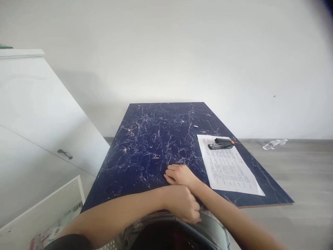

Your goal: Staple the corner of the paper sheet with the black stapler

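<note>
My left hand [183,203] is curled into a fist at the near edge of the dark blue marbled table [156,146], its wrist against my other wrist. Just beyond it, my right hand [179,174] rests on the table top with its fingers folded in. Nothing shows in either hand. To the right lies a printed sheet of paper [229,170], with a black stapler [220,146] on its upper part. A black box-like item [223,141] with an orange end sits right behind the stapler. Farther back is a small grey-white piece [196,126].
A white cabinet [39,104] with a dark handle [65,153] stands at the left. Below it is an open white drawer [52,201] with items inside. A crumpled clear plastic bottle [274,144] lies on the floor at the right, by the wall.
</note>
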{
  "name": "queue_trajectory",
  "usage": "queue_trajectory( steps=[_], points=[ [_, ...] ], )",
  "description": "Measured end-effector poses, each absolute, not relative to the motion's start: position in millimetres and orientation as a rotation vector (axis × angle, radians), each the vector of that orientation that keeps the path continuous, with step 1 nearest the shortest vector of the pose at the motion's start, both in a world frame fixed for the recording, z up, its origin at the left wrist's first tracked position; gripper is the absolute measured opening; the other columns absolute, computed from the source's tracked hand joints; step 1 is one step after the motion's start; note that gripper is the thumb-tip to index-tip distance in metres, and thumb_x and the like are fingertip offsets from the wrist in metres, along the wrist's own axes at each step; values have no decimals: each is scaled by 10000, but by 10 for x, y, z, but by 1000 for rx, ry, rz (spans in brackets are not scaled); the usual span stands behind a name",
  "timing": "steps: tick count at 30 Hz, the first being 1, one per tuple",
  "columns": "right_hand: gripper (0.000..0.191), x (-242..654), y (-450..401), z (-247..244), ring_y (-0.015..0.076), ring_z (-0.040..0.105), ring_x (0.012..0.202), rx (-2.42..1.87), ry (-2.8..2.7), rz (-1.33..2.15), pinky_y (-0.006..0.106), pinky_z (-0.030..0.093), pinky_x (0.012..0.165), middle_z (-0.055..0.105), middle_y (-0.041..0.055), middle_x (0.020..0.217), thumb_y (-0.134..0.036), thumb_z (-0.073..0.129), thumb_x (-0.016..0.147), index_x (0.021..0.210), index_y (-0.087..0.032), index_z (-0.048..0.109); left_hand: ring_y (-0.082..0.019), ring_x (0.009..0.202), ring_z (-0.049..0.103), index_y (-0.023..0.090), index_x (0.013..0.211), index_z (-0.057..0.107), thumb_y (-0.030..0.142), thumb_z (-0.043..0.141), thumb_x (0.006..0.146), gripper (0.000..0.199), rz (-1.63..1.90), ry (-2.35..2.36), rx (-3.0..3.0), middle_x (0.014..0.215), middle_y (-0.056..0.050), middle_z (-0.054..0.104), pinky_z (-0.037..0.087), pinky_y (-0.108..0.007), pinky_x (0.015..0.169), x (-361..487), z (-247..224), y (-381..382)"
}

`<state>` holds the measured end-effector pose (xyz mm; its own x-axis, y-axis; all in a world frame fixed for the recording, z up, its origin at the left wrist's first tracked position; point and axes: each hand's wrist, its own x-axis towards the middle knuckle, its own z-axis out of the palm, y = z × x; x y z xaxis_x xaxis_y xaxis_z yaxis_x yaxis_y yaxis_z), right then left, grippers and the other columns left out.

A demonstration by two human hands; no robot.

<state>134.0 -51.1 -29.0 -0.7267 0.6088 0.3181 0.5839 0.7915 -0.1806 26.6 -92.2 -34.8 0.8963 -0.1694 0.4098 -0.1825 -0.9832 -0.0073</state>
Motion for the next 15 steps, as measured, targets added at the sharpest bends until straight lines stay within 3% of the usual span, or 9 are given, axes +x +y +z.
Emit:
queue_trajectory(
  steps=[15],
  points=[
    [284,1316,-548,-264,107,477,647,-935,-2617,65,276,276,577,551,-11,725,-249,530,990,712,-193,554,-127,541,553,196,571,590,326,509,971,428,537,-263,2963,590,6,606,332,-314,458,262,-284,-893]
  ],
)
